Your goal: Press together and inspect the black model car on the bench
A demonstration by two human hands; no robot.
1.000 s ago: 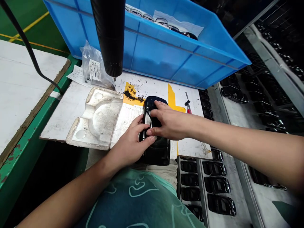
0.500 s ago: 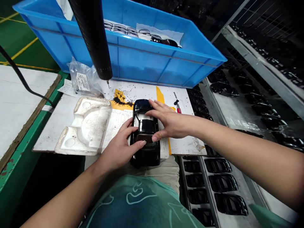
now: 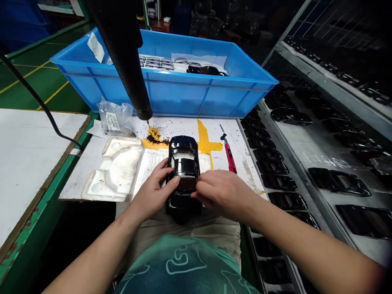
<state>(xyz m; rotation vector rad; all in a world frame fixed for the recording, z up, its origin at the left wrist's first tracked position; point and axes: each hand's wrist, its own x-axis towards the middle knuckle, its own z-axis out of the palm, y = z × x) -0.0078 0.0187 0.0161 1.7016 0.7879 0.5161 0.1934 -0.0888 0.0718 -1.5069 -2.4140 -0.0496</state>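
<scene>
A glossy black model car body (image 3: 183, 163) lies lengthwise at the near edge of the white work board (image 3: 239, 134), its rear end over my lap. My left hand (image 3: 153, 192) grips its left side, thumb on the roof. My right hand (image 3: 220, 194) is curled against its right rear side, fingertips on the car. A black powered screwdriver (image 3: 122, 53) hangs above the board, its tip just beyond the car's front.
A white foam cradle (image 3: 114, 169) lies left of the car. A red-handled tool (image 3: 229, 155) lies to the right. A blue bin (image 3: 171, 92) with parts stands behind, a plastic bag (image 3: 114, 118) beside it. Trays of black shells (image 3: 275, 167) fill the right side.
My right hand has slid back from the car's roof and hood to its right rear side and curled. The car has shifted slightly. The view has tilted up.
</scene>
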